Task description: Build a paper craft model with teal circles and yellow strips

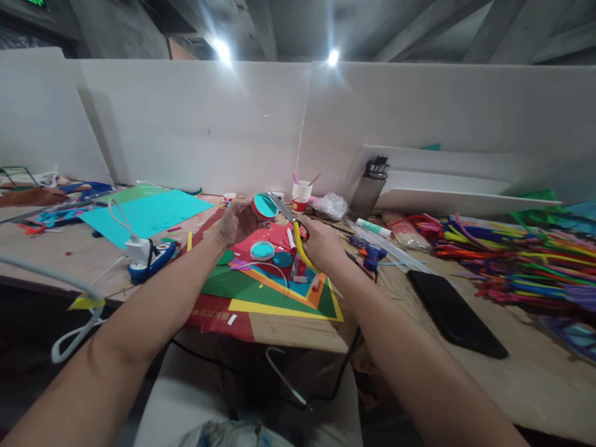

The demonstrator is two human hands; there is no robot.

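Observation:
My left hand point(237, 222) holds a round red-rimmed piece with a turquoise face point(265, 206) above the table. In my right hand point(319, 241) are scissors with a yellow handle point(302, 248), its fingers wrapped round the grips. The silver blades point up and to the left, at the right edge of the round piece. Whether they touch it is not clear. Below lie a turquoise disc with a pale rim point(262, 251) and a darker blue disc point(282, 259), on red paper over stacked green point(233, 284), yellow, orange and blue sheets.
Turquoise sheet point(149, 214) and a blue power strip point(151, 262) lie left. Paper cups point(302, 194), a grey bottle point(369, 188), a glue stick point(373, 228) and a blue glue gun point(372, 256) stand or lie behind and right. Farther right are a black phone point(454, 313) and pipe cleaners point(512, 254).

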